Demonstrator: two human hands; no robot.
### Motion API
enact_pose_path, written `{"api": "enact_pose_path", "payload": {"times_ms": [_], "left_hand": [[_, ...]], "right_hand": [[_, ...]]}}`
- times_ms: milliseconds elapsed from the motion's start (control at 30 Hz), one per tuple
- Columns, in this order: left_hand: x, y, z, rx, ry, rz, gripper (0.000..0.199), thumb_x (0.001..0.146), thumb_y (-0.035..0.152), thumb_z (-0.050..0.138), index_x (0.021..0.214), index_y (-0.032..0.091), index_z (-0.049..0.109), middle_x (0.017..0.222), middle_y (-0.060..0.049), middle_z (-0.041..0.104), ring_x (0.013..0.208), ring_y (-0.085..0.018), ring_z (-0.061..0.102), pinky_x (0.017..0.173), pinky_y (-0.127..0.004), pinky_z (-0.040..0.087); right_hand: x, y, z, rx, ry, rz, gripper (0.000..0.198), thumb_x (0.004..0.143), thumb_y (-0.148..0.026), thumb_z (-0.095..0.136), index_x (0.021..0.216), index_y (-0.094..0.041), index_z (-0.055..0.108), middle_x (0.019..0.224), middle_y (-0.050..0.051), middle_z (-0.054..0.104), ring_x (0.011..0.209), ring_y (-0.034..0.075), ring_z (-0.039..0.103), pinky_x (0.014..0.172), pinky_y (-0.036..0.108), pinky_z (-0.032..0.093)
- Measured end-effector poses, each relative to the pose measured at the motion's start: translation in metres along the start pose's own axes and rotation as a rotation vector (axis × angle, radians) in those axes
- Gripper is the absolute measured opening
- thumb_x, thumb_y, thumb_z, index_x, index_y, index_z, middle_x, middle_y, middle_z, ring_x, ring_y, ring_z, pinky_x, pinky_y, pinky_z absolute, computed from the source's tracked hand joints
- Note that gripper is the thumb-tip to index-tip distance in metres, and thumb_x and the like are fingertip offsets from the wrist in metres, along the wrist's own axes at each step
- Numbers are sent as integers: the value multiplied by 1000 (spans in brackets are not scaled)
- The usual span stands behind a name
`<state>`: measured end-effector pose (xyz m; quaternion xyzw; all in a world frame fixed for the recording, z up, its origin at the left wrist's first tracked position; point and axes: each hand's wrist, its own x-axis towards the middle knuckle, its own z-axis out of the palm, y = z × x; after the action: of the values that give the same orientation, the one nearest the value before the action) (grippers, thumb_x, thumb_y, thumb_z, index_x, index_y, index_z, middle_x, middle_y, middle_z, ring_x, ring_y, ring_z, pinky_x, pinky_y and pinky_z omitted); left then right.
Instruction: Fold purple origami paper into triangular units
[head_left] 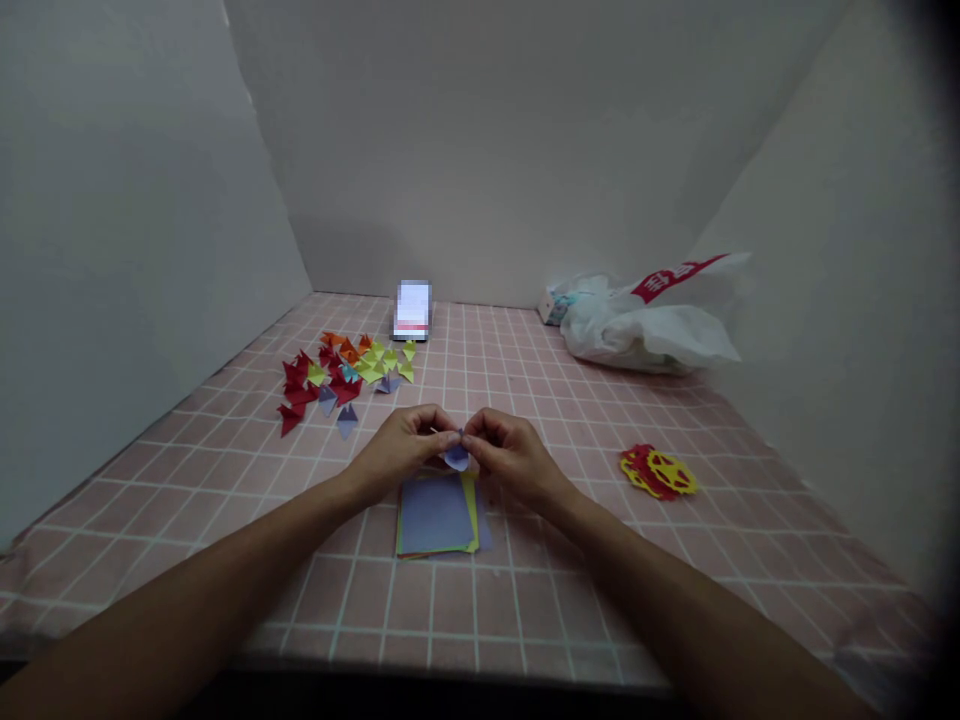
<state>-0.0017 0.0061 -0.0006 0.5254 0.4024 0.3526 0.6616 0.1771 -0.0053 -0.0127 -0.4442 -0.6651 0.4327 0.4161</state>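
Observation:
A small folded piece of purple paper is pinched between my two hands, just above the table. My left hand grips its left side with thumb and fingertips. On the other side, my right hand holds it the same way, and the two thumbs nearly meet. Parts of the paper are hidden behind my fingers. Right below lies a stack of square paper sheets, purple on top, with yellow, green and orange edges showing. To the left sits a group of folded paper pieces in red, orange, yellow, blue and purple.
A phone with a lit, blurred screen stands upright at the back. White plastic bag and a small box lie at the back right. Red and yellow cut-out shapes rest at right on the pink checked tablecloth. Walls enclose three sides.

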Motion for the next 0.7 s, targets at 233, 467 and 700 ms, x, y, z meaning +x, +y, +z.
{"api": "enact_pose_path", "payload": {"times_ms": [233,467,700], "left_hand": [[0,3,0,150,-8,67,19,77,32,70,74,16,59,66,3,59,55,-9,55,54,-21,45],[-2,8,1,282,15,182,22,80,36,66,75,16,60,63,3,56,50,-8,50,49,-20,40],[-2,-3,2,364,92,322,18,86,34,62,80,18,59,63,4,56,53,-9,50,52,-20,42]], "right_hand": [[-1,-2,-1,-29,-29,-33,16,83,-27,61,69,-19,56,64,-2,53,60,12,47,55,25,37],[-2,-5,2,226,-43,98,13,78,-29,66,76,-20,56,64,-4,52,54,10,48,50,22,39],[-3,-2,3,395,-76,181,23,76,-34,71,80,-21,53,63,-6,53,48,8,49,46,22,41]]}}
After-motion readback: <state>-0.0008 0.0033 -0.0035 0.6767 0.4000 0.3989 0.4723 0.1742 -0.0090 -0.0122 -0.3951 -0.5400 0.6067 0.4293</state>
